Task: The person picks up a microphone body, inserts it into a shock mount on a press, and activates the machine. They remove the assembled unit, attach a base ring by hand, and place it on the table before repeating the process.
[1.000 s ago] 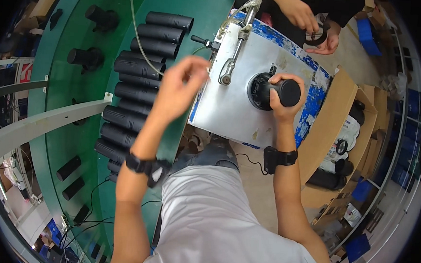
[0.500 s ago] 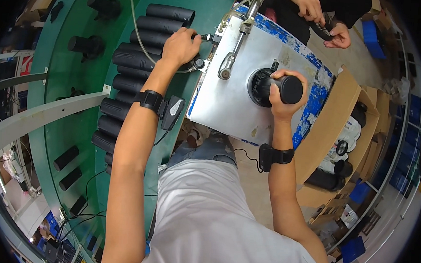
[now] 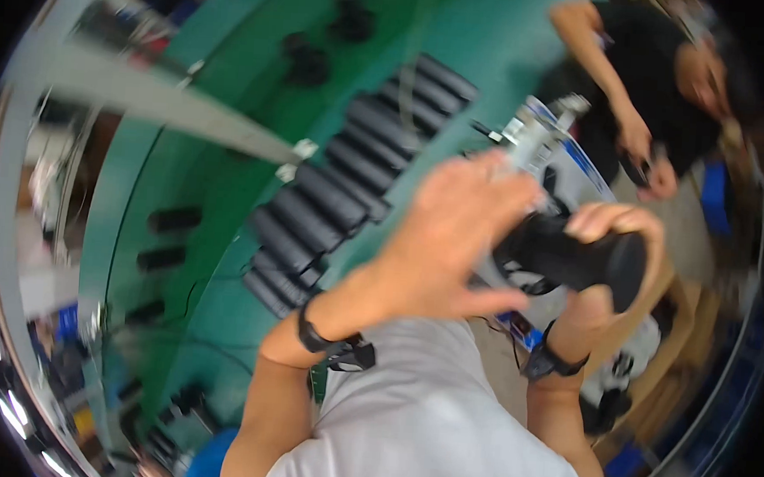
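Landmark: the black canister [image 3: 569, 257], positioned in front of the person's torso, its flat round end toward the right and its wider end toward the left. The right grip [image 3: 638, 221] is closed around the canister next to the flat end, fingers over the far side and thumb on the near side. The left grip [image 3: 457, 233] is immediately left of the canister, fingers spread and thumb held apart; it has hold of nothing visible. Its fingertips are blurred and overlap the canister's wider end, so contact cannot be confirmed. The details of that wider end are hard to make out.

Left of the canister, a row of black tubes [image 3: 321, 207] lies on the green tabletop [image 3: 492, 42]. The left forearm runs across the near part of the row; the exact count cannot be read. Beyond the canister is a metal machine [image 3: 536, 143], smeared by blur and partly covered by the left grip. Beyond the canister to the right, a co-worker's hands [image 3: 635, 138] hold a small dark item of unclear shape. Right of the canister, a cardboard box [image 3: 685, 323] is only partly visible, its contents indistinct.
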The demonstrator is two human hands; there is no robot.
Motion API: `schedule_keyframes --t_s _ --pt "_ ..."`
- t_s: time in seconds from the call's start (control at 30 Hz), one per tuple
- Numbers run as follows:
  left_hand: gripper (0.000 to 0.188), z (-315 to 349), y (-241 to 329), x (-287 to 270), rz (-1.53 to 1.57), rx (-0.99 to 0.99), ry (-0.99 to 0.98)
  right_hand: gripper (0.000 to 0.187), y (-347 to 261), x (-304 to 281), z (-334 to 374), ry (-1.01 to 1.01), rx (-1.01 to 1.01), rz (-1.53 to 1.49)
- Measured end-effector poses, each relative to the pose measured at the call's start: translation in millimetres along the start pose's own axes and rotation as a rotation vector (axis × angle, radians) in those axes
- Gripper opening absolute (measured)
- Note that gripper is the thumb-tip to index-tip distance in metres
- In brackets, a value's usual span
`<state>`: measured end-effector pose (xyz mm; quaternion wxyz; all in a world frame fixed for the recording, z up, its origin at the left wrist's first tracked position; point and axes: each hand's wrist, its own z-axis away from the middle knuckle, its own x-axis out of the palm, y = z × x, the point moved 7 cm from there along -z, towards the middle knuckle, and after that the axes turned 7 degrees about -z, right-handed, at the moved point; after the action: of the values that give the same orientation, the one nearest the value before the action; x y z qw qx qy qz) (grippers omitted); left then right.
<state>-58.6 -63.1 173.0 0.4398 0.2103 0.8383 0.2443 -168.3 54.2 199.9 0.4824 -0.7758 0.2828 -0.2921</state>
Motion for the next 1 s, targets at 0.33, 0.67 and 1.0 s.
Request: schedule_keyframes --t_s 0.33,0.67,1.0 --pt "0.052 258 -138 -154 0.226 -0.833 1.196 0.061 102 110 49 -0.619 0.344 0.089" --pt "0.066 317 -313 -189 -0.511 -1.079 0.93 0.031 136 58 78 -0.419 0.508 0.129" --pt "0.041 348 -315 -293 -1.398 -1.197 0.632 0.03 147 33 88 -0.307 0.623 0.059"
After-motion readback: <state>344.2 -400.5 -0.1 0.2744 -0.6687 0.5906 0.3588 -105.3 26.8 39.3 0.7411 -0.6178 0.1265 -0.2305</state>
